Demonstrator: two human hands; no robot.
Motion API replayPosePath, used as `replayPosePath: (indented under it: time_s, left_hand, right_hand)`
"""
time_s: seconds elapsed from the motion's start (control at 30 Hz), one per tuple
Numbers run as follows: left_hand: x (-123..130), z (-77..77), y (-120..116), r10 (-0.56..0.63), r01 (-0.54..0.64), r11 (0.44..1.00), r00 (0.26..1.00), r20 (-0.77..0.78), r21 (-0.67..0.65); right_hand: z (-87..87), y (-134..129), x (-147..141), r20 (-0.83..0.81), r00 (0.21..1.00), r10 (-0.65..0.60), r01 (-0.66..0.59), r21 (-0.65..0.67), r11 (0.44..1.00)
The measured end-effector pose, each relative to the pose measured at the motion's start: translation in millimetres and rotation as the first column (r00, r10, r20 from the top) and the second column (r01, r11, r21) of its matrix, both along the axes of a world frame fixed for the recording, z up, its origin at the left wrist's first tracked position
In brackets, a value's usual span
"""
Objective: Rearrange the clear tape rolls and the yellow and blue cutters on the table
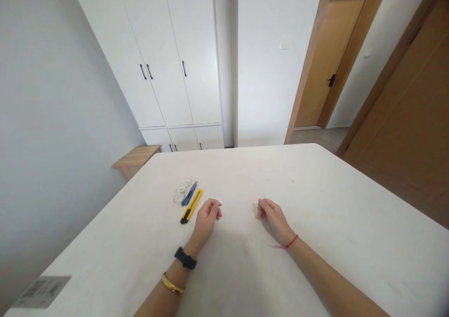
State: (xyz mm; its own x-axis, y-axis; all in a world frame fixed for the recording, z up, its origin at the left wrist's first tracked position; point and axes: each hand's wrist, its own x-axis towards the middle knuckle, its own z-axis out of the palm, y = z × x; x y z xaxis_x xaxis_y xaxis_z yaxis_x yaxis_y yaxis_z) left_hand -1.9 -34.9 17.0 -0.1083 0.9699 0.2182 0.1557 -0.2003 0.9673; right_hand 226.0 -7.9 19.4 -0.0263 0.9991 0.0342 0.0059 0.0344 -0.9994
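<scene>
Here is the left hand (pixel 207 215) over the table (pixel 231 172), fingers curled in and the thumb folded against them. Across from it comes the right hand (pixel 273 216), also closed, thumb down on the bent index finger; whether anything sits inside either curl, I cannot tell. The two hands are well apart, thumb sides facing each other.

And just beside the left hand, on its outer side, lies the yellow cutter (pixel 192 205), flat and slanting, its black end towards the wearer. Next to that, the blue cutter (pixel 189 194), slanting much the same way, and on its far side three pale rings (pixel 178 198) in a slanting row, close together.

On the left wrist, a black watch (pixel 185 258), with a gold bangle (pixel 171 284) further up the arm; on the right, a red string (pixel 288 244). Down at the near left edge there's a printed label (pixel 42 292), and beyond the table stands the white wardrobe (pixel 154 50), near a small wooden cabinet (pixel 136 157).
</scene>
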Motion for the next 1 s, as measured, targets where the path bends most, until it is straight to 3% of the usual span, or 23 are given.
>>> replayPosePath:
  time_s: [0.13, 0.27, 0.67, 1.0]
  left_hand:
    - [-13, 2.4, 6, 0.073, -0.072, 0.997, 0.997, -0.033, 0.019]
    - [-20, 0.0, 9, 0.119, -0.119, 0.993, 0.992, 0.036, 0.017]
    - [-20, -2.6, 10, 0.141, -0.141, 0.99, 0.989, 0.048, 0.008]
    - [-36, -6.7, 17, 0.196, -0.196, 0.981, 0.981, 0.001, 0.012]
  right_hand:
    - [1.1, 0, 0, 0.012, 1.0, 0.0, 0.0, 0.0, 1.0]
    - [1.3, 0, 0, -0.006, 1.0, -0.006, 0.006, -0.002, 1.0]
    - [0.7, 1, 0, -0.007, 1.0, -0.005, 0.005, -0.02, 1.0]
    - [-2.8, 3, 1, -0.012, 1.0, 0.014, -0.014, -0.02, 1.0]
